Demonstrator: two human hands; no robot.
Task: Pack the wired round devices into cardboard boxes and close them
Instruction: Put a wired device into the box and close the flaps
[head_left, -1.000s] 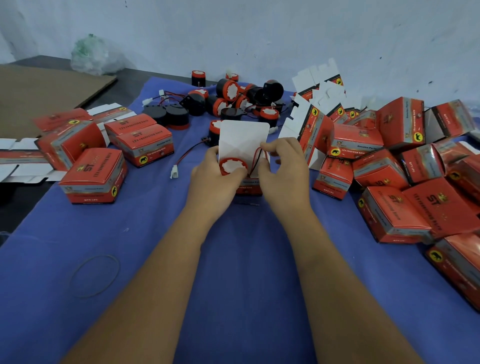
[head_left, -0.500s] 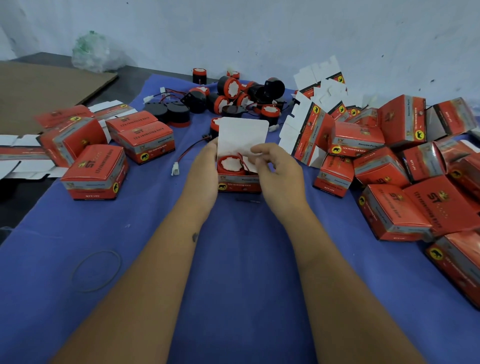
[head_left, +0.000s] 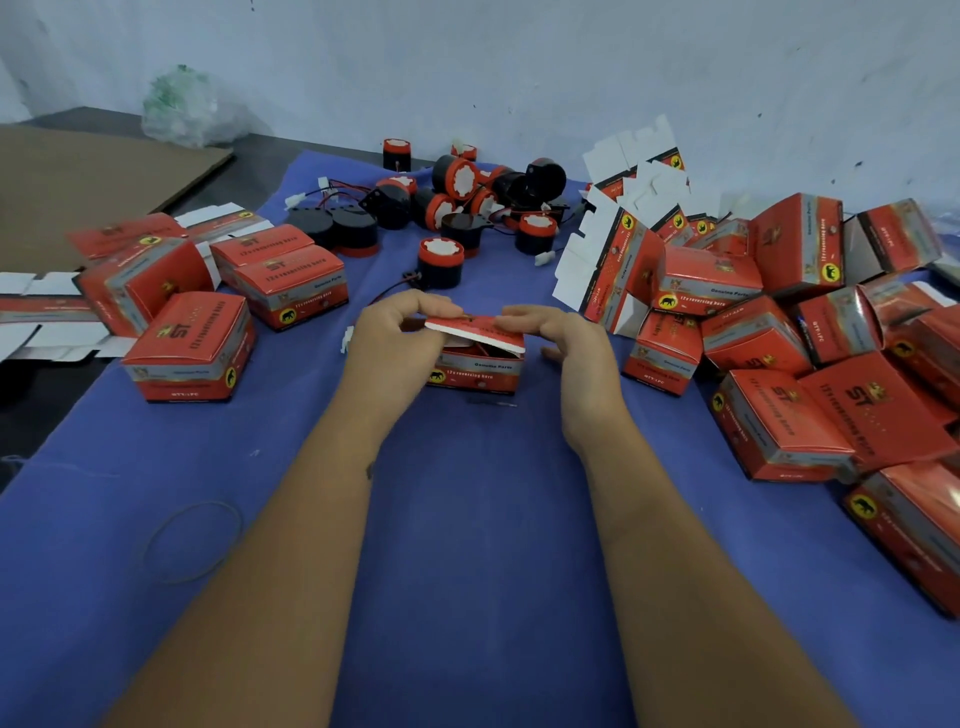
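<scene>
A small red cardboard box (head_left: 475, 371) stands on the blue cloth in the middle of the table. Its lid (head_left: 475, 330) is folded down to nearly flat, with a narrow gap left above the box body; the device inside is mostly hidden. My left hand (head_left: 397, 332) pinches the lid's left end. My right hand (head_left: 561, 338) rests its fingers on the lid's right end. Several black-and-red round devices (head_left: 441, 262) with wires lie in a heap behind the box.
Closed red boxes (head_left: 189, 348) sit at the left, with flat box blanks (head_left: 47, 317) beyond them. A big pile of red boxes (head_left: 769, 332) and folded blanks fills the right side. A rubber band (head_left: 192, 540) lies near left. A plastic bag (head_left: 182, 104) sits far back.
The white lid, upright before, has been folded down over the box. Both hands moved from inside the box to the lid's ends. The device and its wire went out of sight.
</scene>
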